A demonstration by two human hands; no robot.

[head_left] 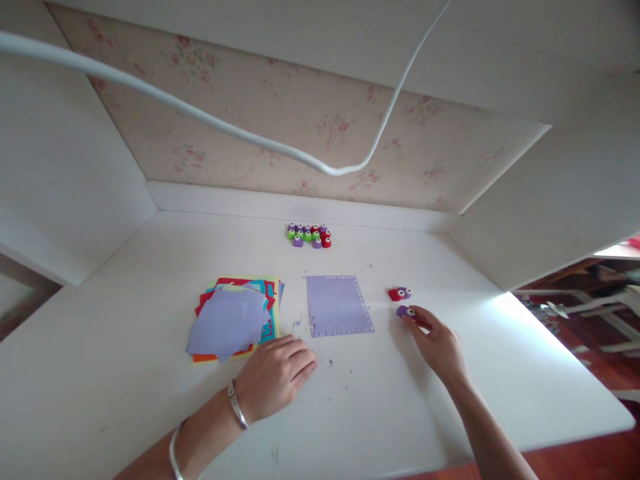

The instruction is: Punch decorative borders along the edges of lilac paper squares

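Observation:
My right hand (pixel 437 340) grips a small purple craft punch (pixel 404 311) with a white-topped button, between thumb and fingers, at the table's right. Just beyond it, a red craft punch (pixel 397 294) sits beside another purple one (pixel 407 293). My left hand (pixel 277 375) lies on the table, fingers loosely bent and nothing visible in them. It is just below a purple sheet of paper (pixel 336 303) that has small holes punched along its top, right and bottom edges. At its upper left is a pile of coloured paper (pixel 227 320), purple on top.
Several red, green and purple craft punches (pixel 308 235) stand grouped near the back of the white table (pixel 125 373). Tiny paper scraps are scattered around the sheet. A white cable (pixel 240 135) hangs across the upper view. Side panels (pixel 545 187) border the table.

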